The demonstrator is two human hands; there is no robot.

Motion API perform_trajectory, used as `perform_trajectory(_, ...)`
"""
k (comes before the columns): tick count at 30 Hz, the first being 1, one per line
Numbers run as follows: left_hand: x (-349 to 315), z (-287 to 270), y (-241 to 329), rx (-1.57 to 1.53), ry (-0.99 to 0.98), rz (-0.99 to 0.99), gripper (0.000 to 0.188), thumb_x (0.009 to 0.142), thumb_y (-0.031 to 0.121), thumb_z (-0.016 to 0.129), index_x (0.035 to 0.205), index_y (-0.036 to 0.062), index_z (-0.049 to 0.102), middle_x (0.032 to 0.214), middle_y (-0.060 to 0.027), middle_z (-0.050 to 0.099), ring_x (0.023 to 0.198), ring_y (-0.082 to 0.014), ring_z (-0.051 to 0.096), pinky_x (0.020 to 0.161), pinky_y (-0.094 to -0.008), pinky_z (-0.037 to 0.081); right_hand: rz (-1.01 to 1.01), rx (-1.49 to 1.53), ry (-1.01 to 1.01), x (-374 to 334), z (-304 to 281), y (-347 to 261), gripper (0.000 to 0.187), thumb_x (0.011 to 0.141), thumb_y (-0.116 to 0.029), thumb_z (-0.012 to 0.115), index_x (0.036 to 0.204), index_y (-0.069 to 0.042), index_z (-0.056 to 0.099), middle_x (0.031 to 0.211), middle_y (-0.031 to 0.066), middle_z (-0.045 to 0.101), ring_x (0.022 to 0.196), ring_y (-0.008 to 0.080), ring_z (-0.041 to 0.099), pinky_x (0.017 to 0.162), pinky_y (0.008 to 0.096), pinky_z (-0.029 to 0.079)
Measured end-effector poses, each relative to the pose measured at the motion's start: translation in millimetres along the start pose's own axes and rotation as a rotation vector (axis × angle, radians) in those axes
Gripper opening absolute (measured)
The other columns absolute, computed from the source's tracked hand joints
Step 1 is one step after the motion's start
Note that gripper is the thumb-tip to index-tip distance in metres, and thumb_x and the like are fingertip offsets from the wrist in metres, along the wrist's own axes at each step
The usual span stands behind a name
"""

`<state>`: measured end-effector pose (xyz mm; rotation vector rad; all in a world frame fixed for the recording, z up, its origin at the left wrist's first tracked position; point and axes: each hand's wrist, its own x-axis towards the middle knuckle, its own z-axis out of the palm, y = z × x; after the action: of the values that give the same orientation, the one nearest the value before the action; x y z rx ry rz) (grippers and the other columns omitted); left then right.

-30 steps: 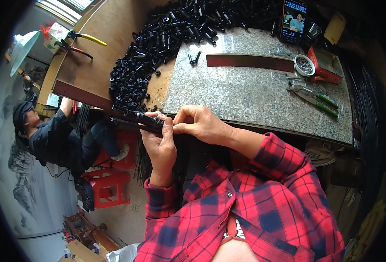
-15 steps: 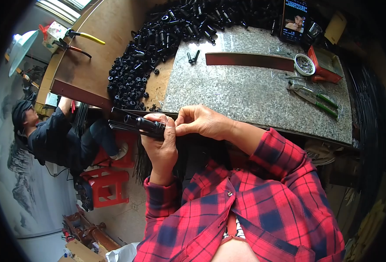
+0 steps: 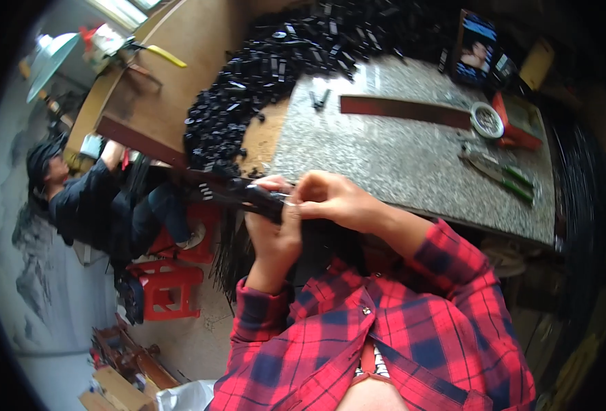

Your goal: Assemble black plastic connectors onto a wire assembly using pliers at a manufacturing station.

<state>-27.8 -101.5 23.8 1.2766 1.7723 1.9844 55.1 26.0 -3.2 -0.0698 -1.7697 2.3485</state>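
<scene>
My left hand [image 3: 274, 240] is wrapped round a black tubular part [image 3: 251, 194], with several thin black rods sticking out to the left. Against the near end of that part, my right hand [image 3: 344, 203] has thumb and forefinger pinched together. A thin shiny sliver, maybe a pin, shows between the fingertips, but motion blur hides its kind. Both hands are held in front of the table's near edge, close to my shirt. Beyond them a large heap of small black plastic parts [image 3: 248, 92] covers the back and left of the work surface.
On the speckled stone slab [image 3: 399, 164] lie a dark flat strip [image 3: 406, 111], a white bowl of small metal pieces [image 3: 487, 120] and green-handled pliers [image 3: 502, 175]. A phone [image 3: 474, 49] stands behind. Another person [image 3: 87, 195] works at the left, near red stools [image 3: 169, 291].
The whole view has shifted, so the scene sits slightly lower and further right, and it is blurrier. Both hands stay together at the black part, the right one still pinching at its end.
</scene>
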Motion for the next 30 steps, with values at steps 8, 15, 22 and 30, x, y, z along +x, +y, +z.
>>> perform_trajectory(8, 12.5, -3.7, 25.7, 0.057, 0.053, 0.075, 0.041, 0.086, 0.005, 0.065, 0.122, -0.0021, 0.047, 0.095, -0.0037, 0.056, 0.080, -0.0058, 0.053, 0.073, -0.0207, 0.043, -0.066, -0.487, 0.393, -100.0, -35.0, -67.9, 0.027, 0.082, 0.004, 0.060, 0.107, -0.002, 0.054, 0.102, 0.0076, 0.063, 0.096, 0.0147, 0.061, 0.086, 0.0280, 0.048)
perform_trajectory(15, 19.3, 24.4, 21.6, -0.474, -0.085, -0.121, 0.031, 0.089, 0.009, 0.063, 0.116, 0.0005, 0.048, 0.074, -0.0008, 0.058, 0.068, -0.0089, 0.054, 0.076, -0.0266, 0.046, -0.017, -1.269, 0.853, -186.9, -90.6, -99.0, 0.021, 0.076, 0.002, 0.066, 0.095, 0.000, 0.057, 0.091, 0.0137, 0.060, 0.086, 0.0264, 0.060, 0.077, 0.0342, 0.047)
perform_trajectory(22, 19.5, 45.7, 12.6, -0.475, -0.111, -0.114, 0.011, 0.091, -0.001, 0.053, 0.098, 0.0046, 0.047, 0.088, -0.0151, 0.055, 0.048, -0.0065, 0.041, 0.043, -0.0214, 0.035, 0.015, -1.676, 0.711, -213.6, -131.2, -82.9, 0.020, 0.075, -0.008, 0.069, 0.086, 0.000, 0.055, 0.099, 0.0179, 0.059, 0.098, 0.0366, 0.055, 0.084, 0.0422, 0.044)
perform_trajectory(30, 15.6, 39.9, 8.8, -0.427, -0.151, -0.018, 0.014, 0.094, 0.013, 0.057, 0.091, 0.0043, 0.047, 0.087, -0.0141, 0.056, 0.049, -0.0081, 0.045, 0.043, -0.0217, 0.036, 0.130, -1.816, 0.818, -225.9, -139.8, -100.5, 0.026, 0.078, -0.018, 0.069, 0.089, 0.000, 0.052, 0.097, 0.0172, 0.057, 0.094, 0.0360, 0.054, 0.079, 0.0428, 0.045)
